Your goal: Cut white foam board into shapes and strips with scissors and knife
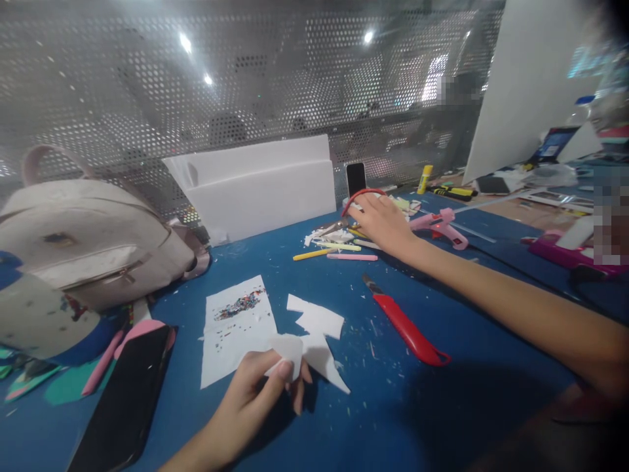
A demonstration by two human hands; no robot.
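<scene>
My left hand [260,387] pinches a small white cut-out piece [289,351] above the blue table, close to my body. Just beyond it lies a jagged white foam shape [317,328] and a white sheet [238,328] sprinkled with coloured bits. My right hand [381,219] reaches far across the table and rests on red-handled scissors [361,195], fingers curled over the handle; the blades [331,229] point left among white scraps. A red utility knife [407,324] lies between my arms.
A pale backpack [83,242] stands at left, a black phone [125,400] in front of it. White foam boards [260,187] lean on the perforated screen. Pencils [339,249], a pink glue gun [439,226], a glue stick [425,178] and another phone [356,178] lie around.
</scene>
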